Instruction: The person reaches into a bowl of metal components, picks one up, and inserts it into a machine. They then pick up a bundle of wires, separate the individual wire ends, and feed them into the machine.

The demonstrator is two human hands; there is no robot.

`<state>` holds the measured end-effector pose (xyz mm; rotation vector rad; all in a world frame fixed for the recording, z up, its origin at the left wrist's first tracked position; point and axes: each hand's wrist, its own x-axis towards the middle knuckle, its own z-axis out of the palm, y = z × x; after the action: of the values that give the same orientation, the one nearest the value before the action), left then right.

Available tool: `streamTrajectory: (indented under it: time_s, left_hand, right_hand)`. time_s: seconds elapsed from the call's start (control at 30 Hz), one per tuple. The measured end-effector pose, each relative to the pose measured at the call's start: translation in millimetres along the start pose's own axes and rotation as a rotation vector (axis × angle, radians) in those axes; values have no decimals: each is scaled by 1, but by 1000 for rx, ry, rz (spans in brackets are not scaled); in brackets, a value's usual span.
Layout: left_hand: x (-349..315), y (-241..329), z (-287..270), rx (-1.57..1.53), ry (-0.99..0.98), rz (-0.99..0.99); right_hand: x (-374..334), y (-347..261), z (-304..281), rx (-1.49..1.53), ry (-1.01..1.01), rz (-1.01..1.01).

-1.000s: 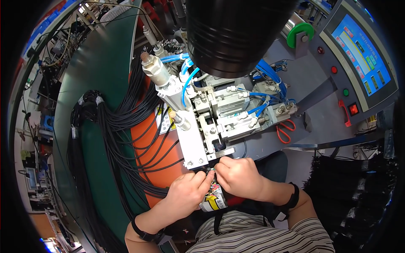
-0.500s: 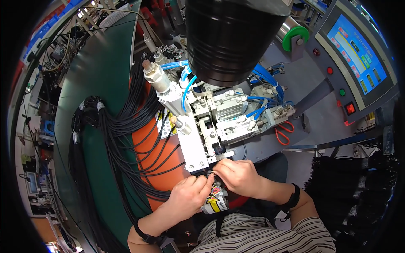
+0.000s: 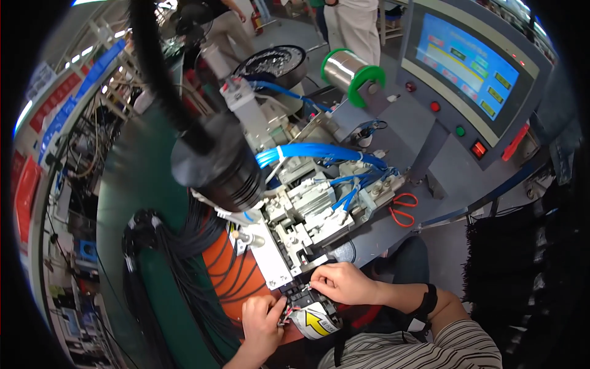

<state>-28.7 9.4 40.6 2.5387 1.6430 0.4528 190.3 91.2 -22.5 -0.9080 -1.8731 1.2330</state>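
At the near edge of the grey workbench (image 3: 455,172), in the head view, both hands work at the front of a small metal fixture (image 3: 295,246). The right hand (image 3: 341,283) pinches thin wire ends (image 3: 309,286) between thumb and forefinger, just beside the fixture's front. The left hand (image 3: 261,317) is closed on more wire ends (image 3: 284,318), just below. Black cables (image 3: 184,270) drape over the orange pad (image 3: 236,277) at the left. Red scissors (image 3: 402,209) lie toward the right.
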Motion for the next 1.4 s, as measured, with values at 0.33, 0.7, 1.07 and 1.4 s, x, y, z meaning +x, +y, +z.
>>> streamTrajectory:
  time_s: [0.33, 0.7, 1.07, 1.4]
  left_hand:
    - [4, 24, 6, -427, 135, -298]
    - [7, 13, 5, -432, 90, -70]
    - [15, 29, 1, -506, 262, -117]
    - [18, 28, 13, -475, 263, -100]
  right_hand:
    - [-5, -29, 12, 0, -35, -376]
    - [-7, -25, 2, 287, -107, -89]
    - [-7, -23, 7, 862, -191, 292]
    - [-4, -12, -1, 845, -229, 361]
